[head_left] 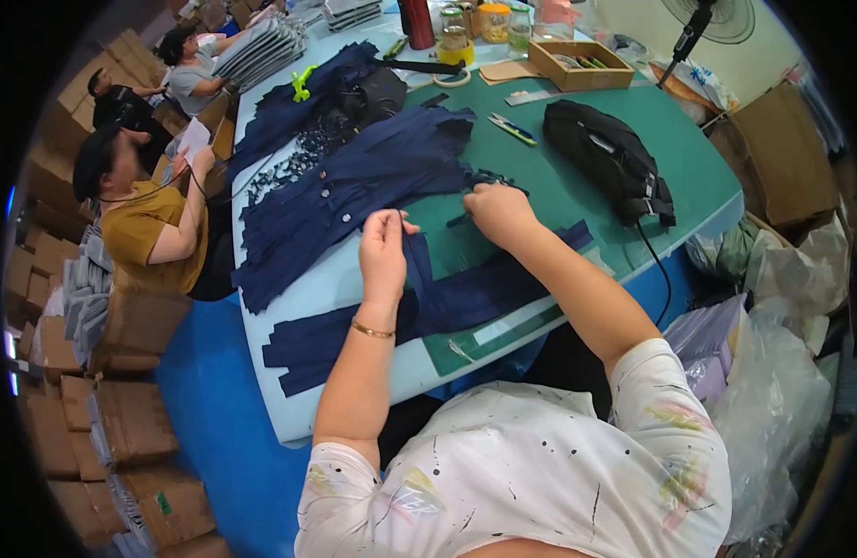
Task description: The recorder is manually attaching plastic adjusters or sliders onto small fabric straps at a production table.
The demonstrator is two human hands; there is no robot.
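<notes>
My left hand (384, 249) is closed in a pinch over the table, at the top of a navy fabric strip (419, 270) that runs down toward more navy strips (326, 333) along the near edge. To its right, my right hand (499, 214) has its fingers curled together beside a little heap of small dark pieces (490, 177). What those fingers hold is hidden. Beyond my hands lies a wide layer of navy fabric pieces (354, 181). Many small dark bits (294, 167) are scattered past it, next to another navy bundle (331, 79).
Thread snips (513, 129) lie on the green mat (503, 98). A black bag (607, 158) with a cord sits at the right, a wooden box (582, 67) and jars (494, 23) at the back. People (159, 219) work on the left, near stacked cartons (150, 418). Plastic bags (768, 391) fill the right.
</notes>
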